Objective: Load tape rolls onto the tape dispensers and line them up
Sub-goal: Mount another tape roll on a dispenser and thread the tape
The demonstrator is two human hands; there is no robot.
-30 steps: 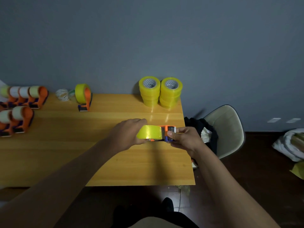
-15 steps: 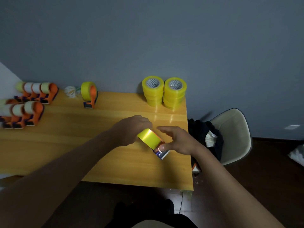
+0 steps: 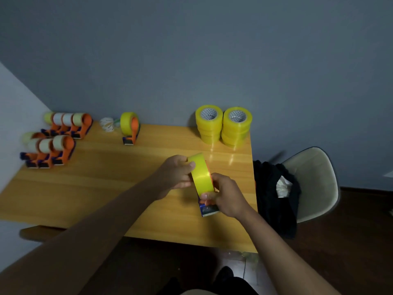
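Tape roll [image 3: 201,175] pinched by left hand [image 3: 173,177], dispenser [image 3: 207,206] gripped by right hand [image 3: 228,196]; light, stiff, slick film, best held by rims.

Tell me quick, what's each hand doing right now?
Left hand: gripping the glossy yellow tape roll.
Right hand: gripping the orange and blue plastic tape dispenser that carries that roll.

A plain room in a home or small office, used as a makeshift packing spot: a wooden table [image 3: 89,188] stands against a bare blue-grey wall [image 3: 191,60], a moulded shell chair [image 3: 314,179] draped with dark clothing [image 3: 274,188] sits just beyond the right hand's fingers [image 3: 207,196], and dark wood flooring [image 3: 350,241] lies below.
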